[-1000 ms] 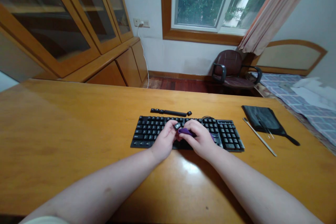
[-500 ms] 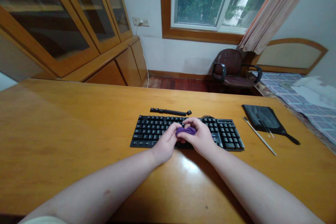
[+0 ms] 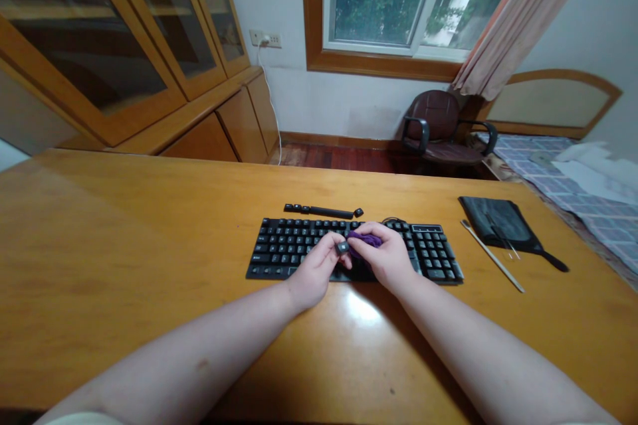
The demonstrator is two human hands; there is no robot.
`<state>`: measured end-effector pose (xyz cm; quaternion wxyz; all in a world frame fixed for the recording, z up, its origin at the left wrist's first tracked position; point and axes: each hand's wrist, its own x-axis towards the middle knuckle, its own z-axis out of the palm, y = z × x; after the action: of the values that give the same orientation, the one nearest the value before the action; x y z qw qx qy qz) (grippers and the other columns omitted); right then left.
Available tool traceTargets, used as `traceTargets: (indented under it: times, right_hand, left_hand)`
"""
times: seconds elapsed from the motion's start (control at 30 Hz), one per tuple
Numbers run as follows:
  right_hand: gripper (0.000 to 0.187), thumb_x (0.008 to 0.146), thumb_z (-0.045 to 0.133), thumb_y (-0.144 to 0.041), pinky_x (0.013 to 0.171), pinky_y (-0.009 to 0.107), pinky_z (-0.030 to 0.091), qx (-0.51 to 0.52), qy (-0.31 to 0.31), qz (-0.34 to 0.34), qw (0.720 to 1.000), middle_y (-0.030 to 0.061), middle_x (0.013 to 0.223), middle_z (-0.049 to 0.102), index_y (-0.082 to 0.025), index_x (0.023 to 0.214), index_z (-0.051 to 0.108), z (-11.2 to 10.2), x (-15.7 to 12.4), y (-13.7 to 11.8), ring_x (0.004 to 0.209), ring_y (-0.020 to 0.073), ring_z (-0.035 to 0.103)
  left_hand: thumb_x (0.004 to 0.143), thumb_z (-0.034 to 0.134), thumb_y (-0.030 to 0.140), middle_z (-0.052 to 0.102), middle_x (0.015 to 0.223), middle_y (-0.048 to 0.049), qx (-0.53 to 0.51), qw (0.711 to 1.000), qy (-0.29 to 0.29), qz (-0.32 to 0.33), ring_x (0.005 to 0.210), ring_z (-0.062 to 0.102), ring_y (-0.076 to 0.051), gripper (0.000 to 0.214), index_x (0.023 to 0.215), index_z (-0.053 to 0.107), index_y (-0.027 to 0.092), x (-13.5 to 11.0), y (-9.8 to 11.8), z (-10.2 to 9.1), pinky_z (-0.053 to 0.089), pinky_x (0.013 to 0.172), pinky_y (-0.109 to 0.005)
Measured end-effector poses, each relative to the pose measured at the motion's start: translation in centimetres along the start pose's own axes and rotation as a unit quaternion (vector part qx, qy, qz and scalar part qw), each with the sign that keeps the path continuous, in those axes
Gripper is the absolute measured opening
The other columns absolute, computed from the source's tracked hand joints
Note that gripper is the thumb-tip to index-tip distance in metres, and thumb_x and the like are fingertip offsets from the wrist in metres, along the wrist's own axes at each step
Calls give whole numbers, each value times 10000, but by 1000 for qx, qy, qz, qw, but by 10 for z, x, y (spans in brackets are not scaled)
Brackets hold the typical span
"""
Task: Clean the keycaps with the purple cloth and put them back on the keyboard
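Observation:
A black keyboard (image 3: 284, 249) lies on the wooden desk (image 3: 124, 232) in front of me. My left hand (image 3: 312, 272) hovers over its middle and pinches a small black keycap (image 3: 342, 247) between the fingertips. My right hand (image 3: 386, 260) is closed round a bunched purple cloth (image 3: 366, 239), held right against the keycap. Behind the keyboard a row of loose black keycaps (image 3: 321, 211) lies on the desk.
A black pouch (image 3: 498, 224) and a thin pale stick (image 3: 491, 256) lie to the right of the keyboard. A black-handled tool (image 3: 551, 259) pokes out beside the pouch. Beyond the desk are a chair (image 3: 438, 126), a bed and glass-fronted cabinets.
The keycap, hidden behind the cloth half a second ago, shows again at my left fingertips. My right hand has shifted the purple cloth slightly to the right and up.

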<state>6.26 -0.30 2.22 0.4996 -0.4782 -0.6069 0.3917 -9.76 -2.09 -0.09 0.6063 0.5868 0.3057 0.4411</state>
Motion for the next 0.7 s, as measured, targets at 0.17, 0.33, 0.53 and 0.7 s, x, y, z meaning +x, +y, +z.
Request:
traceTargets:
  times: [0.17,0.33,0.53,0.7]
  right_hand:
    - [70,751,665,-263,701,319,508,12,-69,-92,993,38,760,661,-207,726,697,1,-4,-6,728,168,615]
    - [121,716,734,-297,641,308,499,15,-30,-71,997,22,679,620,-219,633,696,11,-10,-1,671,162,587]
    - [130,725,727,-252,612,291,490,26,15,-80,996,8,646,606,-225,609,678,15,-15,-1,630,149,570]
    - [73,740,715,-257,689,301,490,-3,-41,-88,995,20,769,617,-241,810,727,11,-13,-2,738,159,584]
  left_hand:
    - [932,372,431,512,820,-23,38,999,29,-7,783,493,-149,279,916,481,175,0,-2,-2,437,758,-303]
    - [937,343,441,521,829,-24,75,996,42,7,785,501,-156,300,947,488,179,0,-1,-2,442,750,-306]
    - [928,372,438,522,796,-18,67,997,46,-1,769,508,-155,279,899,485,184,1,-1,-2,438,748,-296]
    - [933,376,417,526,873,-23,79,995,51,13,833,491,-158,267,951,505,185,1,0,-4,422,794,-295]
